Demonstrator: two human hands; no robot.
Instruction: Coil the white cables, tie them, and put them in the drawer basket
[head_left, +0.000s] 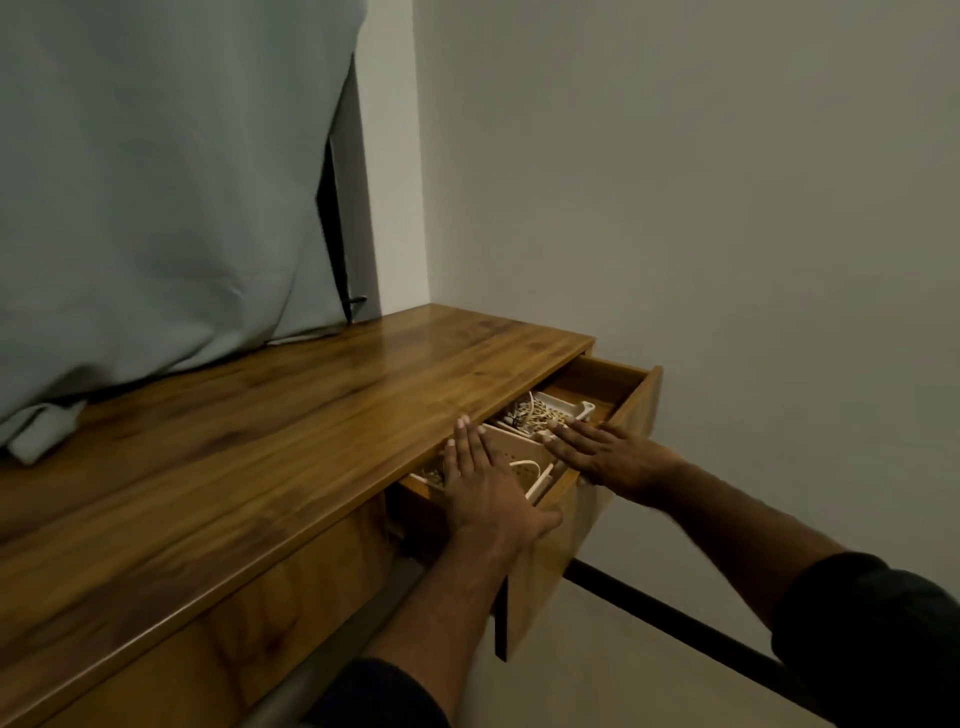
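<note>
A wooden drawer (631, 395) stands pulled open under the tabletop at the right end of the desk. Inside it lie white perforated baskets (566, 408) holding white cables (530, 410); a short loop of white cable (522, 464) shows between my hands. My left hand (485, 491) lies flat with straight fingers over the near basket, fingertips at the tabletop's edge. My right hand (605, 449) lies flat with fingers stretched across the drawer's front rim toward the far basket. Neither hand grips anything that I can see. Much of the baskets is hidden under the tabletop and my hands.
The wooden desk top (291, 426) runs left, with a grey-green cloth (156, 182) draped over a dark flat screen (335, 228) at the back. A plain wall is at the right. Black metal frame bars (675, 618) run below the drawer.
</note>
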